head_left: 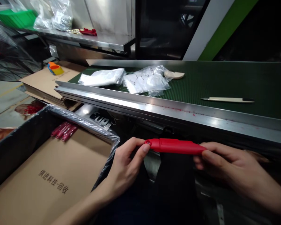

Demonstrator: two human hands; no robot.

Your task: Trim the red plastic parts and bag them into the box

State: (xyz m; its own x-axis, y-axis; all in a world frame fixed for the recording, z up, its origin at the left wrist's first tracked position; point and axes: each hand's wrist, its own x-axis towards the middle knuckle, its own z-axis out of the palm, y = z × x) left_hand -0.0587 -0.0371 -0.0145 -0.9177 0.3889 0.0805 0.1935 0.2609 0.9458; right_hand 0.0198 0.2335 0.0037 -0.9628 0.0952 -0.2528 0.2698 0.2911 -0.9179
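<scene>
Both my hands hold a long red plastic handle (175, 146) level in front of me, below the conveyor's steel rail (154, 107). My left hand (125, 167) pinches its left end, which has a small hole, between thumb and fingers. My right hand (227, 167) grips its right end. A craft knife with a pale handle (227, 100) lies on the green belt (224, 81) above my right hand.
A cardboard box (49, 175) lined with a black bag stands at the lower left, with several red parts (64, 129) in its far corner. Clear plastic bags (124, 79) and a pale part (174, 75) lie on the belt. Flat cardboard (44, 81) is stacked at left.
</scene>
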